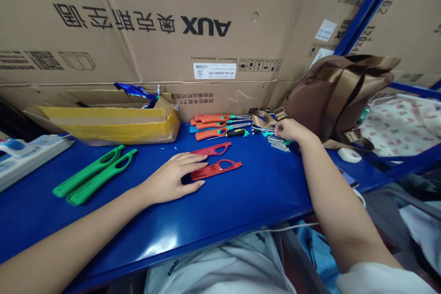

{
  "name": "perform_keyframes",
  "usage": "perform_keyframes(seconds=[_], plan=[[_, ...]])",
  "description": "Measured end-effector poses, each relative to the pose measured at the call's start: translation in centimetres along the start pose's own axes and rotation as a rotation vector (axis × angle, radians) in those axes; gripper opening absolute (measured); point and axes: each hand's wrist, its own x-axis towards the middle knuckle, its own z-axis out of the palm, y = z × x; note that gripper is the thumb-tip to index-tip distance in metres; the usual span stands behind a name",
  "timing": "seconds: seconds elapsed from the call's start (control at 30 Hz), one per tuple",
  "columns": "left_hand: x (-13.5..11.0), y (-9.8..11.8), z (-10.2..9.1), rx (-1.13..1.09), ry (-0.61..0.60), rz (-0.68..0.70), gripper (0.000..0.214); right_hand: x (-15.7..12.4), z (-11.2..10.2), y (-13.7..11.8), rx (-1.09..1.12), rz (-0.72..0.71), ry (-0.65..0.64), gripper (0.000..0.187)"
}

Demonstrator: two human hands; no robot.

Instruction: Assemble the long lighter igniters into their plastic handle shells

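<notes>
Rests left hand (172, 177) open and flat on blue worktop (241, 202), fingertips against two red plastic handle shells (216, 169). Reaches right hand (291, 129) farther back onto small silvery metal parts (279, 143); cannot tell whether gripping any. Behind, orange-handled screwdrivers (213, 124) side by side.

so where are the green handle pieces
In the head view, the green handle pieces lie side by side on the blue table, left of the left hand, in front of the yellow-taped box.
</notes>
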Motion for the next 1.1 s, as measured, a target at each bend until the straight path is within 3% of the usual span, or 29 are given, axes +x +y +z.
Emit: perform_keyframes(seconds=[0.27, 0.57, 0.77, 1.1], plan=[[0.1, -0.1, 0.1, -0.022, 0.031, 0.001, 0.043, -0.1, -0.1, -0.2, -0.032, 0.002, -0.004, 0.034], [0.0, -0.2, 0.5, -0.023, 0.063, 0.002, 0.039, -0.9, -0.6, -0.2, -0.008, -0.018, 0.089, 0.035], [0.0, -0.3, 0.6, -0.021, 0.058, 0.001, 0.039, -1.2, -0.9, -0.4, 0.031, -0.046, 0.262, 0.009], [0.1, -0.4, 0.3, -0.024, 0.115, 0.035, 0.035, -1.3, -1.0, -1.0, 0.111, -0.197, 0.565, 0.01]])
